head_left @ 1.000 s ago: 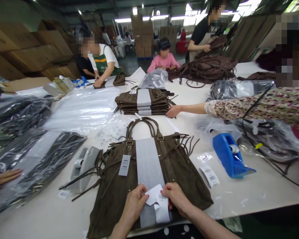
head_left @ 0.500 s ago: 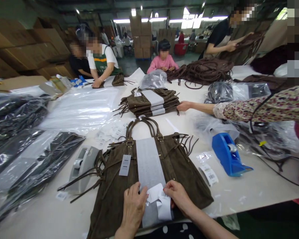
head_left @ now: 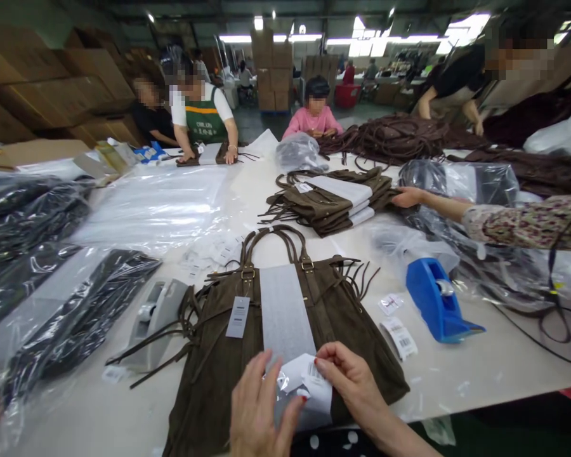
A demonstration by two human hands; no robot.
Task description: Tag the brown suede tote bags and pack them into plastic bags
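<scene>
In front of me a dark brown suede handbag lies flat on the table, handles pointing away. A pale paper strip runs down its middle, and a grey hang tag hangs from a handle ring. My right hand pinches the edge of a white barcode label over the lower end of the strip. My left hand is open at the label's left side, its fingers and thumb apart; whether it touches the label I cannot tell.
A grey tape dispenser stands left of the bag, a blue one right. Barcode stickers lie nearby. Beyond, a co-worker's hand grips a stack of folded bags. Plastic-wrapped bags cover the left side.
My left hand has lifted and spread its thumb away from its fingers. My right hand still pinches the label. The co-worker's hand has pulled the bag stack to the right.
</scene>
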